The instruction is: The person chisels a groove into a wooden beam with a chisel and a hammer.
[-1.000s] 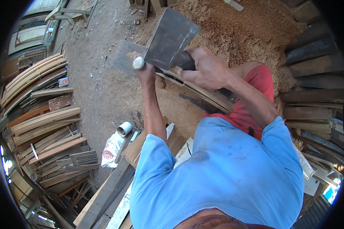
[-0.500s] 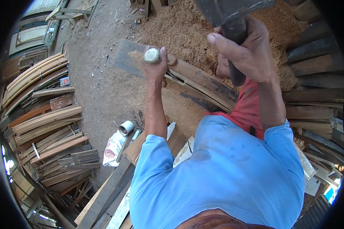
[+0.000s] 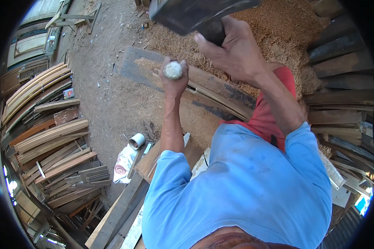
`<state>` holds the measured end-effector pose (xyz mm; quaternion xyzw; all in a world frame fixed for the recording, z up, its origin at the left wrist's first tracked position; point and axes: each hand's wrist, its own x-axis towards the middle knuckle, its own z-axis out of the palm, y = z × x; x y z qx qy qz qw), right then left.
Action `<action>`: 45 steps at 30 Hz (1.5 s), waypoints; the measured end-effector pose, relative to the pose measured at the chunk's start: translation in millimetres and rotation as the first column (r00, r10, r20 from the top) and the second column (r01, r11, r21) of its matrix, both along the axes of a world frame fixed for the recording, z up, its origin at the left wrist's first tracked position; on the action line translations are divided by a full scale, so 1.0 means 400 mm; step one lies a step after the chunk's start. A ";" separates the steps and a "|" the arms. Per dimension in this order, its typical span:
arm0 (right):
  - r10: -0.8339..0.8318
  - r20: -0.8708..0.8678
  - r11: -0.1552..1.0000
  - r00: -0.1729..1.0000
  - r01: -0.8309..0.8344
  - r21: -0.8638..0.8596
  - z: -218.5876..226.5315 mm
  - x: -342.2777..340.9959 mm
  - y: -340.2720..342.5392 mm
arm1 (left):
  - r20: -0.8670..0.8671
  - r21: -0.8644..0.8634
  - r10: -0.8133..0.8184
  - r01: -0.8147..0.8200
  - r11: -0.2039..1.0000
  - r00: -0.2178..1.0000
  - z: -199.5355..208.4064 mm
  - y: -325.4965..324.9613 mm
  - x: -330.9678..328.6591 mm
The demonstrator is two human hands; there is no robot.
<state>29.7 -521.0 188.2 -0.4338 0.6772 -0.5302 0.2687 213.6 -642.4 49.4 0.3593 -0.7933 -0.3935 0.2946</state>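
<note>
My left hand (image 3: 175,87) is wrapped round the handle of a chisel (image 3: 173,70), whose pale, worn butt end faces up. Its blade is hidden below the fist. Beneath it, long narrow wood pieces (image 3: 224,102) lie along a wide worn plank (image 3: 131,66), with a dark gap between them near the hand. Up and to the right, my right hand (image 3: 237,50) grips the dark handle of a mallet (image 3: 195,13). The block-shaped mallet head is raised ahead of the chisel, apart from its butt, and is partly cut off by the top edge.
Sawdust and shavings (image 3: 274,29) cover the ground at the far right. Stacked boards (image 3: 50,133) line the left side, and more timber (image 3: 340,87) stands at right. A cylindrical container (image 3: 136,141) and a white printed bag (image 3: 124,164) sit near loose planks (image 3: 124,207).
My right hand has swung the mallet leftward, bringing its head nearer the chisel side. My left hand, still round the chisel, has shifted slightly right and nearer to me.
</note>
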 end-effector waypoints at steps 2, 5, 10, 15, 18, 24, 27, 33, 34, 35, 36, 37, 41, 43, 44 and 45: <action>0.015 0.131 0.985 0.991 0.007 -0.172 0.010 0.022 -0.019 | -0.014 0.110 0.027 -0.026 0.994 1.000 -0.016 0.000 0.035; 0.234 -0.457 0.972 0.858 -0.216 0.092 -0.098 0.038 -0.030 | 0.045 0.158 0.096 -0.102 0.982 0.994 -0.052 -0.002 0.070; 0.318 -0.419 0.945 0.851 -0.246 0.217 -0.118 0.038 -0.029 | -0.080 -0.255 -0.117 0.093 0.963 0.990 -0.079 0.031 0.083; 0.235 -0.185 0.961 0.954 -0.257 -0.103 -0.049 0.079 -0.047 | -0.103 -0.050 -0.075 0.071 0.996 0.992 -0.091 0.011 0.100; 0.426 -0.395 0.893 0.813 -0.309 0.327 -0.113 0.078 -0.041 | 0.008 -0.145 -0.066 0.066 0.987 0.998 -0.118 0.021 0.124; 0.363 -0.185 0.922 0.913 -0.324 0.210 -0.145 0.050 0.006 | 0.062 0.059 0.097 -0.100 0.993 0.993 -0.133 -0.026 0.115; 0.283 -0.036 0.954 0.958 -0.277 0.114 -0.098 0.041 0.025 | -0.197 0.221 0.139 -0.094 0.971 0.970 -0.059 -0.071 0.080; 0.157 0.139 0.987 0.978 -0.161 0.018 -0.073 0.007 0.052 | -0.248 0.285 0.092 -0.018 0.958 0.965 0.029 -0.077 0.036; 0.146 0.180 0.989 0.973 -0.148 0.000 -0.061 0.001 0.057 | -0.195 0.282 0.085 -0.027 0.959 0.977 0.035 -0.074 0.029; 0.116 0.198 0.993 0.973 -0.117 -0.007 -0.045 -0.005 0.064 | -0.140 0.282 0.078 -0.036 0.959 0.987 0.043 -0.067 0.019; 0.087 0.217 0.996 0.972 -0.086 -0.014 -0.025 -0.011 0.072 | -0.158 0.333 0.120 -0.061 0.941 0.980 0.042 -0.060 0.008; 0.069 0.225 0.997 0.972 -0.062 -0.036 -0.011 -0.018 0.077 | -0.135 0.328 0.124 -0.073 0.942 0.983 0.038 -0.053 0.005; -0.017 0.206 0.988 0.978 0.048 -0.147 0.021 -0.036 0.085 | -0.072 0.248 0.099 -0.079 0.966 0.992 0.015 -0.057 0.001; -0.117 0.169 0.975 0.979 0.146 -0.170 0.022 -0.038 0.077 | -0.055 0.176 0.083 -0.072 0.982 0.995 -0.004 -0.061 0.002; -0.097 0.162 0.986 0.982 0.117 -0.118 0.025 -0.037 0.073 | -0.047 0.138 0.073 -0.066 0.988 0.996 -0.008 -0.057 -0.009; -0.076 0.157 0.994 0.985 0.087 -0.065 0.031 -0.033 0.065 | -0.039 0.100 0.063 -0.059 0.993 0.997 -0.009 -0.050 -0.019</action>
